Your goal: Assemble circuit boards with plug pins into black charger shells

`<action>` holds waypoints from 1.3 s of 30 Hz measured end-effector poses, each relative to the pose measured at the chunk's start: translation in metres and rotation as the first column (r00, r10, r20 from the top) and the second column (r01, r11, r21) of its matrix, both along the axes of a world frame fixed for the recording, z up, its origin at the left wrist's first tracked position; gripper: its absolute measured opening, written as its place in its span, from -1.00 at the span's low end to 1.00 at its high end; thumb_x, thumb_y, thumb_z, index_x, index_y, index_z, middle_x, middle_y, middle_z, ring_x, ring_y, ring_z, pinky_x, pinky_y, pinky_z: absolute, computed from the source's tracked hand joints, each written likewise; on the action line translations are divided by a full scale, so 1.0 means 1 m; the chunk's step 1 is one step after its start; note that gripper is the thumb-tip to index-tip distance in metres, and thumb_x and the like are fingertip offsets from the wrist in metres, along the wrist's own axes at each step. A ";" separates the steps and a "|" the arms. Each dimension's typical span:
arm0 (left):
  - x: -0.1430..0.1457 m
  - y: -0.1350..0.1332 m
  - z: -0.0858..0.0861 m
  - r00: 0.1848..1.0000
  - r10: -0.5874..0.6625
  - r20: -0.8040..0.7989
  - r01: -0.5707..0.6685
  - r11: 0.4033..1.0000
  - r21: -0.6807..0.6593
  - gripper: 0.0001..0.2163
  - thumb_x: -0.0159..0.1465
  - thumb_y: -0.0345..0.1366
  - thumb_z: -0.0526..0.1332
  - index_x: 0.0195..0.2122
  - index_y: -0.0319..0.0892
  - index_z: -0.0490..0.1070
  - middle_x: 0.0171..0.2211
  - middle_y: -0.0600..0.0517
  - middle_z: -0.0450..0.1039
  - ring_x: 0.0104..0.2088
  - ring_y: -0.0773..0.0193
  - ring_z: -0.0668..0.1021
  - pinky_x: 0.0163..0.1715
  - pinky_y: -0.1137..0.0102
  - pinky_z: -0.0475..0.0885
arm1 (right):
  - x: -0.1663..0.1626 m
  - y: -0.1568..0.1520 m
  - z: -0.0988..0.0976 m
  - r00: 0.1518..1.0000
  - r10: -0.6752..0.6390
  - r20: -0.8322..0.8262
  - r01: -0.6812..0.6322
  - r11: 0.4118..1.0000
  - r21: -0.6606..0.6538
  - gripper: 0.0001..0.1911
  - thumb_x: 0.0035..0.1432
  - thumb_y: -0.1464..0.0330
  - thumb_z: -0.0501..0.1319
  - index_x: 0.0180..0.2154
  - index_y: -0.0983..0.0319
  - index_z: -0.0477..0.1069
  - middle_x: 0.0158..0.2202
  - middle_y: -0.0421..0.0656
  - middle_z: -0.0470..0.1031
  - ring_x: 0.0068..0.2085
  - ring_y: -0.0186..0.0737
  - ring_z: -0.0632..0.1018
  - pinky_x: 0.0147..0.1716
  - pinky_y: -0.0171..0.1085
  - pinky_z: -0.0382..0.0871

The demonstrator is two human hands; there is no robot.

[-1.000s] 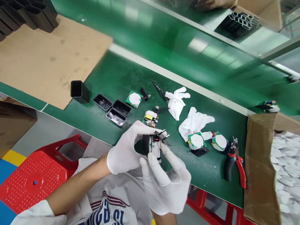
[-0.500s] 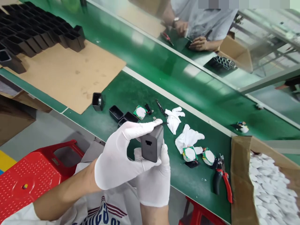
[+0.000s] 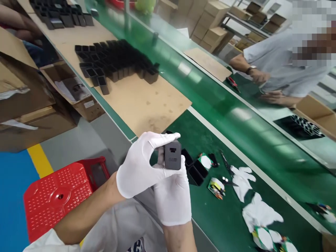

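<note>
A small black plastic housing (image 3: pixel 172 161) with a port cut-out is held upright in front of me, its slotted end facing me. My left hand (image 3: pixel 140 166), in a white glove, grips it between thumb below and fingers above. My right hand (image 3: pixel 173 201), also gloved, closes on it from below and from the right side. Just beyond my hands, open black housings (image 3: pixel 197 172) lie on the green bench. Close to them are a circuit board with a white round pad (image 3: pixel 205 161) and another circuit board (image 3: pixel 216 188).
Rows of black housings (image 3: pixel 115 59) stand on a cardboard sheet (image 3: pixel 157 108). White gloves (image 3: pixel 243 180), a black pen-like tool (image 3: pixel 225 161) and more boards (image 3: pixel 264 238) lie right. A red stool (image 3: pixel 60 196) and cartons (image 3: pixel 31 105) are left. A co-worker's hands (image 3: pixel 273 96) are across the bench.
My view has swung left, bringing more housings and the cartons into sight. The housing has turned so its slotted end faces me more squarely; both hands keep their grip.
</note>
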State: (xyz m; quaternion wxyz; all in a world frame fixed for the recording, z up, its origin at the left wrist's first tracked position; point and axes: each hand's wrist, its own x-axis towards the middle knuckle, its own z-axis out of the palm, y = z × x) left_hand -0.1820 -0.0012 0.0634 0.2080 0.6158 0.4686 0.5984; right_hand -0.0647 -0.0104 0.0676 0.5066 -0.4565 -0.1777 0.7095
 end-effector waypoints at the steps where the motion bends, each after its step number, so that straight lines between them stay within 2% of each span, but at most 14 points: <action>1: -0.011 0.005 -0.006 1.000 -0.010 0.012 0.009 0.999 0.030 -0.37 0.25 -0.16 0.61 0.32 0.02 0.49 0.18 -0.07 0.69 0.11 0.03 0.71 0.13 0.11 0.66 | -0.006 0.005 -0.003 0.997 -0.022 0.079 0.018 0.998 0.056 -0.50 0.36 -0.10 0.35 0.14 0.04 0.67 0.20 -0.07 0.72 0.19 -0.02 0.72 0.22 0.06 0.68; 3: -0.035 0.020 -0.020 0.997 -0.039 0.062 0.034 0.996 0.080 -0.31 0.26 0.14 0.54 0.33 -0.01 0.46 0.23 -0.13 0.66 0.14 -0.01 0.69 0.14 0.07 0.62 | -0.014 0.016 -0.005 0.937 -0.191 0.294 0.124 0.965 0.232 -0.50 0.27 -0.04 0.49 0.13 0.05 0.68 0.18 -0.06 0.72 0.12 0.01 0.74 0.14 0.06 0.72; 5: -0.060 0.042 -0.035 0.982 -0.012 0.187 0.002 0.998 0.055 -0.35 0.41 0.32 0.27 0.32 -0.03 0.45 0.25 -0.16 0.65 0.13 0.01 0.68 0.12 0.06 0.59 | -0.021 0.030 -0.003 0.724 -0.498 0.478 0.186 0.807 0.560 -0.59 0.18 0.13 0.60 0.03 0.09 0.72 0.06 -0.08 0.76 0.01 -0.02 0.76 0.05 0.01 0.73; 7: -0.083 0.070 -0.050 0.928 0.117 0.355 -0.124 0.992 -0.003 -0.49 0.57 0.23 0.06 0.19 -0.07 0.47 0.09 -0.15 0.73 0.07 0.06 0.71 0.09 0.10 0.58 | -0.031 0.046 -0.003 0.422 -0.756 0.499 -0.017 0.544 0.839 -0.70 0.19 0.29 0.60 -0.02 0.11 0.75 -0.05 -0.08 0.78 -0.10 -0.05 0.76 -0.07 -0.03 0.74; 8: -0.093 0.085 -0.057 0.900 0.180 0.398 -0.176 0.983 -0.045 -0.52 0.58 0.21 0.06 0.13 -0.09 0.47 0.05 -0.15 0.74 0.06 0.07 0.72 0.12 0.10 0.57 | -0.037 0.054 -0.006 0.318 -0.814 0.487 -0.171 0.456 0.873 -0.71 0.23 0.34 0.57 0.00 0.11 0.74 -0.06 -0.07 0.78 -0.10 -0.04 0.76 -0.08 -0.04 0.73; 9: -0.101 0.100 -0.063 0.873 0.236 0.427 -0.222 0.971 -0.083 -0.50 0.58 0.22 0.03 0.09 -0.11 0.47 0.01 -0.16 0.75 0.04 0.08 0.73 0.13 0.11 0.56 | -0.045 0.062 -0.011 0.241 -0.833 0.497 -0.309 0.420 0.853 -0.70 0.29 0.37 0.52 0.05 0.10 0.73 -0.03 -0.05 0.77 -0.08 -0.05 0.76 -0.08 -0.06 0.73; 10: -0.108 0.113 -0.069 0.846 0.289 0.448 -0.267 0.957 -0.113 -0.47 0.58 0.24 -0.01 0.05 -0.12 0.46 -0.04 -0.15 0.75 0.00 0.09 0.74 0.11 0.12 0.57 | -0.053 0.069 -0.021 0.175 -0.828 0.532 -0.414 0.429 0.803 -0.69 0.35 0.38 0.47 0.10 0.09 0.71 0.01 -0.04 0.76 -0.05 -0.06 0.76 -0.08 -0.10 0.72; 12: -0.118 0.133 -0.081 0.839 0.349 0.418 -0.310 0.937 -0.161 -0.44 0.58 0.26 -0.09 0.03 -0.12 0.44 -0.08 -0.15 0.75 -0.04 0.11 0.75 0.08 0.15 0.57 | -0.069 0.082 -0.047 0.082 -0.765 0.639 -0.521 0.513 0.682 -0.71 0.47 0.36 0.35 0.15 0.11 0.70 0.04 0.00 0.73 -0.03 -0.10 0.76 -0.08 -0.19 0.71; 15: -0.121 0.146 -0.096 0.872 0.371 0.319 -0.323 0.926 -0.195 -0.43 0.60 0.24 -0.14 0.06 -0.10 0.44 -0.06 -0.13 0.73 0.01 0.12 0.74 0.13 0.16 0.56 | -0.083 0.093 -0.088 0.052 -0.687 0.725 -0.567 0.577 0.587 -0.70 0.52 0.35 0.24 0.11 0.13 0.73 -0.11 -0.01 0.71 -0.17 -0.15 0.75 -0.21 -0.27 0.67; 18: -0.120 0.146 -0.104 0.908 0.351 0.229 -0.306 0.929 -0.208 -0.48 0.62 0.19 -0.14 0.06 -0.05 0.46 -0.02 -0.10 0.71 0.09 0.11 0.71 0.23 0.15 0.52 | -0.081 0.097 -0.108 0.047 -0.626 0.779 -0.580 0.617 0.532 -0.68 0.49 0.32 0.26 0.14 0.10 0.71 -0.10 -0.02 0.69 -0.16 -0.14 0.75 -0.21 -0.26 0.65; 25: -0.120 0.142 -0.098 0.931 0.361 0.052 -0.335 0.903 -0.269 -0.56 0.66 0.02 -0.14 -0.05 -0.06 0.47 -0.01 -0.10 0.68 0.11 0.10 0.68 0.30 0.14 0.45 | -0.060 0.104 -0.095 0.173 -0.554 0.814 -0.597 0.599 0.534 -0.60 0.46 0.31 0.34 0.27 0.14 0.60 0.04 -0.04 0.73 0.01 -0.10 0.77 0.13 -0.15 0.67; 32: -0.121 0.132 -0.095 0.965 0.255 -0.056 -0.260 0.918 -0.299 -0.59 0.67 -0.06 -0.16 0.03 -0.08 0.45 -0.01 -0.07 0.72 0.04 0.19 0.72 0.15 0.27 0.54 | -0.056 0.108 -0.098 0.239 -0.538 0.808 -0.627 0.550 0.551 -0.73 0.47 0.34 0.32 0.13 0.16 0.67 0.04 -0.02 0.75 0.03 -0.11 0.78 0.13 -0.16 0.68; 37: -0.124 0.124 -0.089 0.955 0.115 -0.273 -0.205 0.922 -0.329 -0.55 0.61 -0.02 0.03 -0.40 -0.06 0.43 -0.35 -0.04 0.63 -0.21 0.08 0.67 -0.07 0.21 0.48 | -0.058 0.113 -0.095 0.237 -0.507 0.829 -0.655 0.547 0.522 -0.59 0.47 0.36 0.28 0.28 0.08 0.59 0.15 0.02 0.68 0.13 -0.03 0.73 0.17 -0.05 0.66; 39: -0.123 0.124 -0.089 0.932 0.096 -0.349 -0.220 0.917 -0.334 -0.54 0.61 -0.05 0.03 -0.44 -0.07 0.40 -0.37 -0.06 0.59 -0.22 0.05 0.64 -0.09 0.18 0.43 | -0.058 0.116 -0.095 0.228 -0.480 0.847 -0.677 0.547 0.493 -0.60 0.46 0.36 0.27 0.25 0.05 0.62 0.13 0.02 0.68 0.12 0.02 0.73 0.17 0.02 0.66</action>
